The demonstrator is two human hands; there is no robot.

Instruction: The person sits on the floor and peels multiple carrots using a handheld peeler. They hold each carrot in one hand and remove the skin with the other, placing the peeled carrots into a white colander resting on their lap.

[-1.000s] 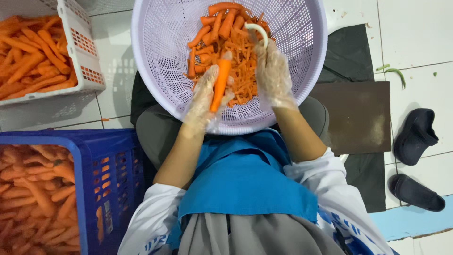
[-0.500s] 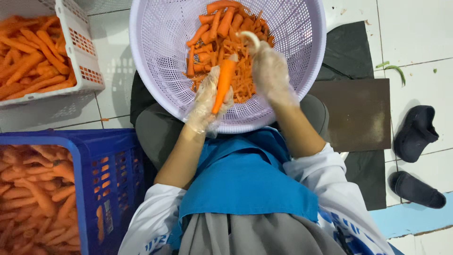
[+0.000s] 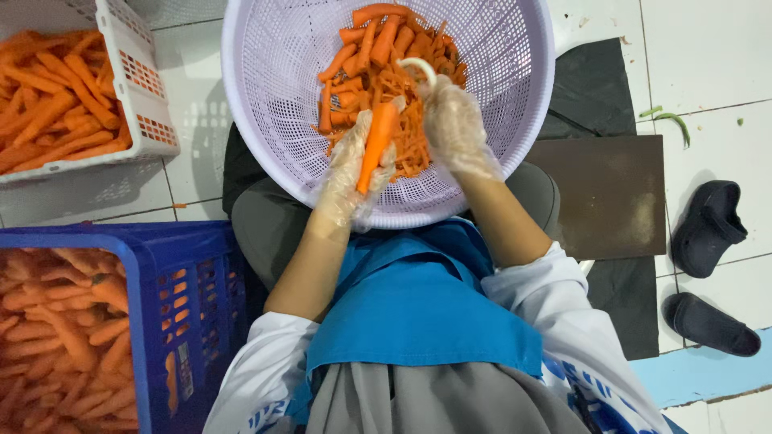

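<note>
Head view: gloved left hand (image 3: 350, 173) grips a carrot (image 3: 376, 146) at frame centre, long axis slanting up-right toward the right hand (image 3: 454, 128), fingers closed around a white peeler (image 3: 422, 68), over the lavender basket (image 3: 265, 120).

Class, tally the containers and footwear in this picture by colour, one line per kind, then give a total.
Lavender round basket: 1
White crate: 1
Blue crate: 1
Black slippers: 2
Total: 5
</note>
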